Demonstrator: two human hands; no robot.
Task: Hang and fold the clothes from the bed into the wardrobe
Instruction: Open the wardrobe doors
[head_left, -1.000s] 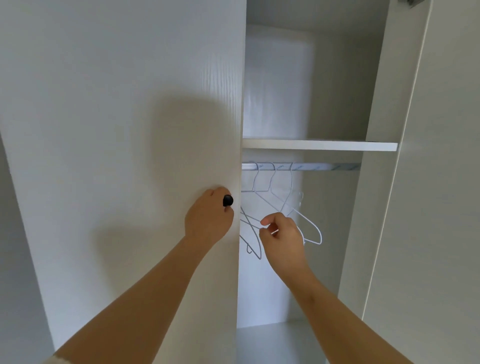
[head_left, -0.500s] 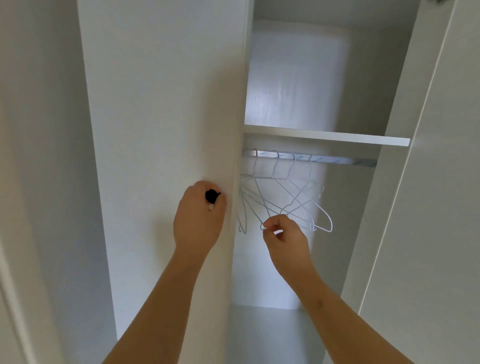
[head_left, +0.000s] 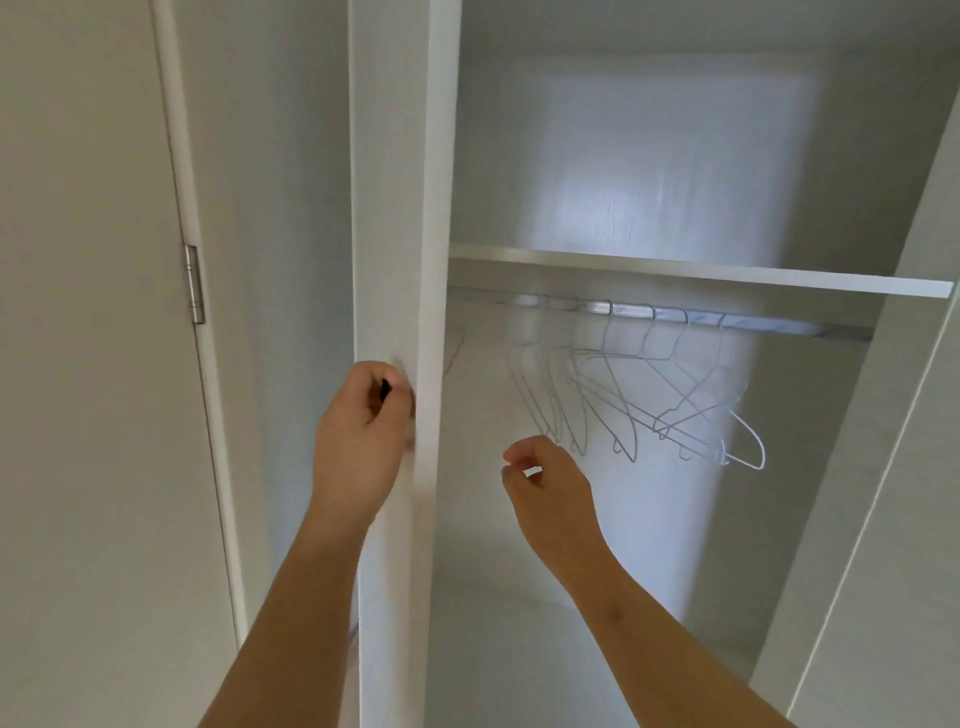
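The white wardrobe stands open in front of me. Its left door (head_left: 395, 208) is seen nearly edge-on. My left hand (head_left: 358, 441) grips the small black knob (head_left: 385, 388) on that door. Several white wire hangers (head_left: 649, 410) hang bare on the metal rail (head_left: 675, 314) inside. My right hand (head_left: 556, 488) is raised just below the leftmost hangers, its fingers loosely curled with thumb and forefinger apart, holding nothing. No clothes and no bed are in view.
A white shelf (head_left: 675, 270) runs across above the rail. The right wardrobe door (head_left: 909, 493) stands open along the right edge. To the left is a pale wall with a door frame and a metal hinge (head_left: 193, 283).
The left door has swung further open, from broad face to nearly edge-on, with my left hand on its knob. My right hand came off the hanger it pinched and sits lower.
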